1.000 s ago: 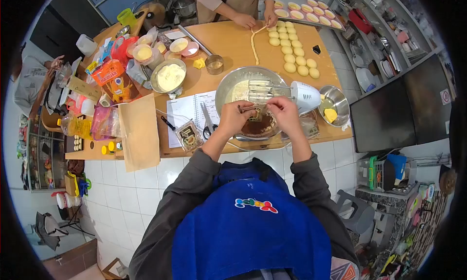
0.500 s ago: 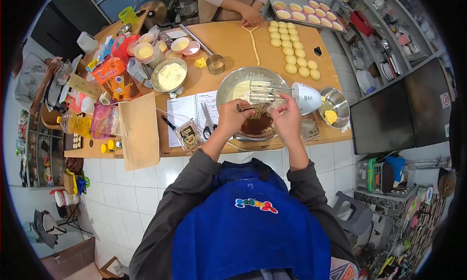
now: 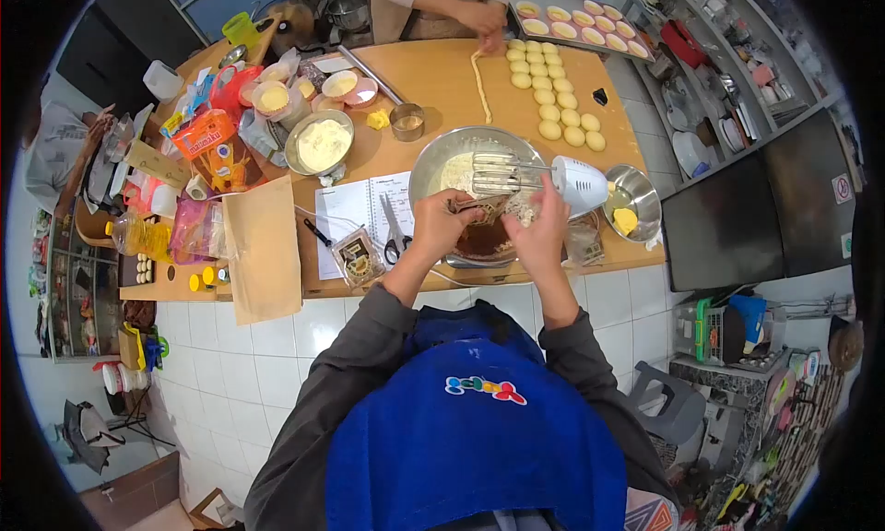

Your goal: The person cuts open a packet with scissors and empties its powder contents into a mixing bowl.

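My left hand (image 3: 441, 225) pinches a small clear plastic packet with a brown label (image 3: 481, 212) above a steel mixing bowl (image 3: 426, 162). Crumpled clear plastic at the packet's right end is between the fingers of my right hand (image 3: 542, 231). Inside the bowl are pale flour-like powder (image 3: 456, 173) and a dark brown layer (image 3: 489, 241). A white electric hand mixer (image 3: 579, 186) lies with its beaters over the bowl. To the left are scissors (image 3: 395, 231), an open notebook (image 3: 347, 208) and another labelled packet (image 3: 359, 257).
A steel bowl with yellow butter-like lumps (image 3: 634, 192) stands right. Dough balls (image 3: 551, 93) sit farther back, near a tray of filled cups (image 3: 581, 24). A co-worker's hand (image 3: 481, 17) touches a dough strip (image 3: 481, 88). Left are a cream-filled bowl (image 3: 323, 144) and brown paper (image 3: 264, 254).
My right hand has shifted slightly left and down, gathering the packet's clear plastic. The co-worker's hands moved, and the dough strip's forked upper end now appears as a single strand.
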`<state>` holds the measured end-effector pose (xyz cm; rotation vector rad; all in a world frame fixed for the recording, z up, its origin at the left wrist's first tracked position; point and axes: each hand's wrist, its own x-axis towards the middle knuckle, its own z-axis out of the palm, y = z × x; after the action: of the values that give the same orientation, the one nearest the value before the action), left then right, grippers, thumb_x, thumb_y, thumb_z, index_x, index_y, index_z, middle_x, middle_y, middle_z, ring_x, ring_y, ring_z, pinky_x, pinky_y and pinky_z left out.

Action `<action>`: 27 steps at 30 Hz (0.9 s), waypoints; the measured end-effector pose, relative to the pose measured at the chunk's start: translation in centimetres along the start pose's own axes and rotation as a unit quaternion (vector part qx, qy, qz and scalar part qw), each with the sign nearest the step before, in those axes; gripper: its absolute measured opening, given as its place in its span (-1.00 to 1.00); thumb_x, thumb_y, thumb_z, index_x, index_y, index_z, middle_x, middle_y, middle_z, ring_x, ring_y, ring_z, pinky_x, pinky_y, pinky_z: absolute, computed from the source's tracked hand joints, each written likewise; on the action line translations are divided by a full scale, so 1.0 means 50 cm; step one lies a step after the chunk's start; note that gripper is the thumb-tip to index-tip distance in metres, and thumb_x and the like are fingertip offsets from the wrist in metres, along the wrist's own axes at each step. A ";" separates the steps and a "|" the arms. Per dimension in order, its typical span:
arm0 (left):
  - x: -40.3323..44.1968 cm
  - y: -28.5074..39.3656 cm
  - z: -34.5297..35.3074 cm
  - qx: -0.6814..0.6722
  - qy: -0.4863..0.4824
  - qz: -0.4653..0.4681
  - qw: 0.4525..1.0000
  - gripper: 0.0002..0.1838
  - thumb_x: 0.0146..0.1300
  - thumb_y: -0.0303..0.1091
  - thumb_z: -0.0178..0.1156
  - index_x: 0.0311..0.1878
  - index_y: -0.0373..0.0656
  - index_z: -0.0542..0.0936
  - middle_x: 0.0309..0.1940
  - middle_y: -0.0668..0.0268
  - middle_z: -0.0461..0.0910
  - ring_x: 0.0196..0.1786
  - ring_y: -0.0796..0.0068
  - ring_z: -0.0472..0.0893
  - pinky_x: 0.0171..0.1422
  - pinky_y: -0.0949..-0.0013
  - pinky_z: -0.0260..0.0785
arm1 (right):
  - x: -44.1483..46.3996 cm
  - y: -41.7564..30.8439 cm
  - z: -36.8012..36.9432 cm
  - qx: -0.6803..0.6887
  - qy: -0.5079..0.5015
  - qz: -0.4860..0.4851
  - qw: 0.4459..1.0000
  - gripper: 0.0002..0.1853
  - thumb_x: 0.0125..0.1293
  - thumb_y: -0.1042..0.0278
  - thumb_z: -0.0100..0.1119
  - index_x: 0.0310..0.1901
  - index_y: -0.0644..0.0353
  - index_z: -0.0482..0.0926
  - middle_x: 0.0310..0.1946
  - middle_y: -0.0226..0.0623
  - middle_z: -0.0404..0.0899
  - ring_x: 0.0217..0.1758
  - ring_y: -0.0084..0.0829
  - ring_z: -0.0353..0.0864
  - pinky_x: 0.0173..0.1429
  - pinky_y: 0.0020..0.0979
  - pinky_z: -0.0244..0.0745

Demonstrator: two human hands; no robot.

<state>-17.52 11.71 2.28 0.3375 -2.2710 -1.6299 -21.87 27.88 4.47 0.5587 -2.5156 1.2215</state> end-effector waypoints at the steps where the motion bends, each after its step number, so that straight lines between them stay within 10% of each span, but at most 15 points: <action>1: 0.000 -0.009 0.001 0.006 0.005 0.014 1.000 -0.79 -0.05 -0.45 0.40 -0.34 -0.31 0.62 -0.63 0.25 0.59 -0.67 0.59 0.52 -0.59 0.49 0.32 | -0.001 0.009 0.004 0.013 -0.024 0.015 1.000 -0.19 -0.19 0.51 0.22 0.23 0.29 0.21 -0.22 -0.17 0.42 -0.09 -0.16 0.35 0.13 -0.10 0.13; 14: -0.005 -0.003 -0.001 -0.024 -0.003 -0.011 1.000 -0.79 -0.06 -0.49 0.40 -0.32 -0.31 0.62 -0.60 0.28 0.60 -0.61 0.66 0.51 -0.53 0.51 0.35 | 0.004 -0.005 0.001 -0.067 0.041 -0.093 0.993 -0.10 -0.15 0.49 0.27 0.30 0.32 0.07 -0.33 -0.34 0.46 -0.07 -0.20 0.34 0.12 -0.11 0.08; 27: -0.005 -0.008 0.002 -0.082 -0.023 -0.056 0.995 -0.80 -0.02 -0.51 0.37 -0.31 -0.34 0.60 -0.56 0.33 0.60 -0.62 0.68 0.48 -0.57 0.56 0.32 | -0.011 0.012 0.002 0.013 0.012 0.006 1.000 -0.10 -0.17 0.53 0.24 0.30 0.34 0.06 -0.26 -0.29 0.44 -0.04 -0.21 0.34 0.15 -0.09 0.05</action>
<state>-17.34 11.77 1.82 0.3955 -2.1674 -1.8857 -21.67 28.27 3.75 0.5331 -2.4888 1.2602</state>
